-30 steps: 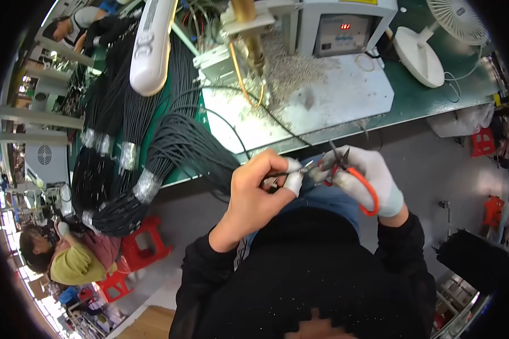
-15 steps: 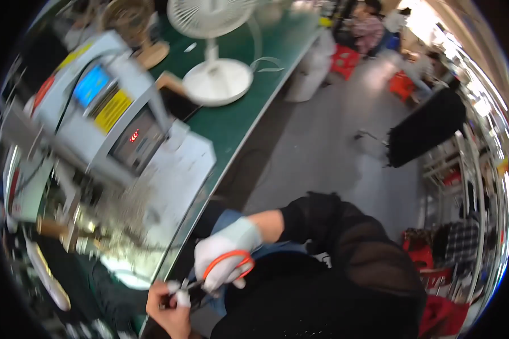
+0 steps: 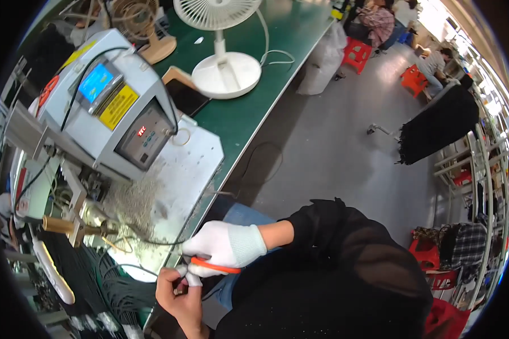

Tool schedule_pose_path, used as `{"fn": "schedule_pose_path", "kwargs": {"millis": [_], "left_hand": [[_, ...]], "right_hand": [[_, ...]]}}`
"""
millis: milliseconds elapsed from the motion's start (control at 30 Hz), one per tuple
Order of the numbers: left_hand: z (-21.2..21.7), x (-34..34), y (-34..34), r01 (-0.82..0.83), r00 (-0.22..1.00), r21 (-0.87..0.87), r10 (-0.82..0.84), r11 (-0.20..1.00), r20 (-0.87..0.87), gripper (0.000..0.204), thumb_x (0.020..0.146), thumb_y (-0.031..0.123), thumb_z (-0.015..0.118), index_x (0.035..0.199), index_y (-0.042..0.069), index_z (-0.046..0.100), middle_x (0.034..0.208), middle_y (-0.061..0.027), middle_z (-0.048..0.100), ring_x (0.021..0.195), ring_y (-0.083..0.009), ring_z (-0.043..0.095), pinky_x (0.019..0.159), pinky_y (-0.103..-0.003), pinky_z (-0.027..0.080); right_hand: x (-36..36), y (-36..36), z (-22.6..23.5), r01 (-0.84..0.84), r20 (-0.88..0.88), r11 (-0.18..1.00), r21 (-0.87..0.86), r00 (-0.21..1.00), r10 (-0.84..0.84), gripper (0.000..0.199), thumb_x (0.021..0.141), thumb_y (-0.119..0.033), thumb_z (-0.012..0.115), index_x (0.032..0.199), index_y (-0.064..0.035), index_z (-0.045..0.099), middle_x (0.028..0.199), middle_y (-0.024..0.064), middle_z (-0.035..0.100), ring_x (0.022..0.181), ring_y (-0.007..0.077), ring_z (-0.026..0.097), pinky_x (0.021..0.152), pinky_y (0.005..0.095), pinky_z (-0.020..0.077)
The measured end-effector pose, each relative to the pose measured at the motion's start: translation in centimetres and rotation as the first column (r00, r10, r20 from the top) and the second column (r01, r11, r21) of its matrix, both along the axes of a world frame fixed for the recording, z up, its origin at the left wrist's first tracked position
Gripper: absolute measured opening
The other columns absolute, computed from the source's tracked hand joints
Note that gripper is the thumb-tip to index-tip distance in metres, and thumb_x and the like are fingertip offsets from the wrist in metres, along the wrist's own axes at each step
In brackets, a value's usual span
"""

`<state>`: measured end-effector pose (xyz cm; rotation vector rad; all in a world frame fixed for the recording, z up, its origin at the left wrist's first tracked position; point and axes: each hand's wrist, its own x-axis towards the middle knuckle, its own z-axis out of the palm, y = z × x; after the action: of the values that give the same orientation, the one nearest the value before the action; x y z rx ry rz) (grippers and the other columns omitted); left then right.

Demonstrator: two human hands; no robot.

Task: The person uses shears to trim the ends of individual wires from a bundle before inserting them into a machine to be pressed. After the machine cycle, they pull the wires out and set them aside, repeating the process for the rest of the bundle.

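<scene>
My right hand (image 3: pixel 223 244), in a white glove with a pale green cuff, grips orange-handled scissors (image 3: pixel 216 266); their blades are hidden by the fingers. Close below it, my left hand (image 3: pixel 181 299) is bare apart from white coverings on its fingertips. Its thumb and fingers are pinched together beside the gloved fingers, and whatever lies between them is too small to tell. A thin dark cable (image 3: pixel 144 270) runs from the bench toward the left fingertips. Both hands are at the bench's near edge, above my lap.
A grey machine (image 3: pixel 121 107) with a blue display stands on a pale plate (image 3: pixel 201 150) strewn with scraps. Behind it is a white fan (image 3: pixel 226 76) on the green bench (image 3: pixel 237 116). Dark cables (image 3: pixel 121 291) lie at lower left. Beyond the aisle are red stools (image 3: pixel 356 55) and seated people.
The view has steadied and shifted slightly. My right hand has turned, so the orange scissor loops now appear edge-on near the left fingertips. The left hand remains pinched.
</scene>
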<state>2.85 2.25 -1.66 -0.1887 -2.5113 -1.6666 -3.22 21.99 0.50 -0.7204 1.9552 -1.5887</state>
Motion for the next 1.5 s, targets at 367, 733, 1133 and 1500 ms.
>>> {"fn": "schedule_pose_path", "kwargs": {"millis": [367,733,1133,1500], "left_hand": [[0.2,2.7,-2.0,0.031,0.984,0.074,-0.044,0.997,0.175,0.017,0.071,-0.005,0.068,0.082,0.003,0.057,0.072,0.0002,0.051,0.062,-0.0064,0.047,0.055,-0.019,0.037],[-1.9,3.7,-3.9,-0.199,0.947,0.495,0.035,0.846,0.320,0.018,0.079,-0.011,0.062,0.088,0.003,0.056,0.080,0.0049,0.047,0.061,0.0013,0.032,0.053,-0.016,0.025],[-2.3,1.5,-4.5,-0.204,0.903,0.464,-0.018,0.862,0.430,0.018,0.078,-0.008,0.063,0.085,0.003,0.051,0.078,-0.0007,0.050,0.067,-0.0052,0.042,0.059,-0.020,0.033],[1.5,-1.9,-1.5,-0.197,0.976,0.253,0.165,0.947,0.143,0.021,0.075,-0.009,0.067,0.084,0.002,0.051,0.075,0.0037,0.049,0.061,0.0007,0.037,0.053,-0.014,0.028]], "right_hand": [[-0.7,-0.9,-0.2,0.497,0.197,0.868,0.023,0.848,-0.491,0.021,0.087,-0.015,0.052,0.077,0.0019,0.059,0.052,0.0051,0.054,0.045,0.0133,0.055,0.049,0.0272,0.0469],[-10.0,-6.0,-0.9,-0.236,0.402,0.965,-0.115,0.877,0.263,0.029,0.090,-0.017,0.048,0.069,0.0009,0.055,0.048,0.0021,0.049,0.039,0.0114,0.048,0.046,0.0250,0.0478],[-13.8,-3.2,-4.3,-0.253,-0.169,0.926,-0.281,0.962,0.212,0.023,0.089,-0.015,0.051,0.080,0.0047,0.057,0.048,0.0020,0.050,0.040,0.0101,0.049,0.049,0.0251,0.0479],[-5.6,-2.7,2.0,-0.040,0.408,0.999,0.017,0.913,0.030,0.024,0.087,-0.018,0.052,0.082,0.0047,0.058,0.050,0.0029,0.053,0.041,0.0090,0.050,0.047,0.0234,0.0453]]}}
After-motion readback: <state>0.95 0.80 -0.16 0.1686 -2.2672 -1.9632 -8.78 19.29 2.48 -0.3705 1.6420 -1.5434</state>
